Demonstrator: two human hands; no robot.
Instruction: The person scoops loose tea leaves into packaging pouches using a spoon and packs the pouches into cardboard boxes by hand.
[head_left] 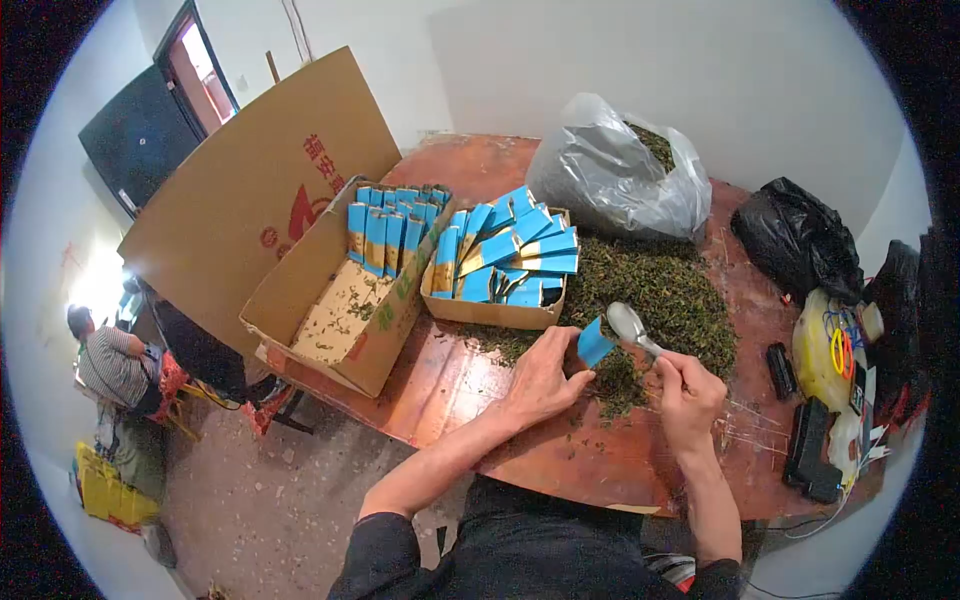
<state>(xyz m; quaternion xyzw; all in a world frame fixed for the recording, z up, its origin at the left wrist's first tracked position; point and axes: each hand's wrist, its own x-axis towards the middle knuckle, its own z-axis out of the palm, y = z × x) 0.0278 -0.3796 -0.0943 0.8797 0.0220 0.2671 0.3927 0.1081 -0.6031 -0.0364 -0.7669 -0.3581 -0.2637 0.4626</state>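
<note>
My left hand [545, 380] is closed around a small blue packet [595, 342], its blue end showing past my fingers. In my right hand [690, 396] is a metal spoon [628, 325], gripped by the handle, its bowl close to the packet's end. Both hands are at the near edge of a broad heap of dried green leaves [660, 290] on the table. Left of the heap, a small carton [490, 311] holds many blue-and-gold packets [520, 240] lying at angles. Whether the packet in my hand has leaves inside is hidden.
A larger cardboard box [375, 355] with upright packets at its far end stands on the red table [540, 455]. A clear plastic bag [600, 185] of leaves stands behind the heap. Black bags [795, 235] and a black case [815, 450] lie right. Another person [115, 365] sits far left.
</note>
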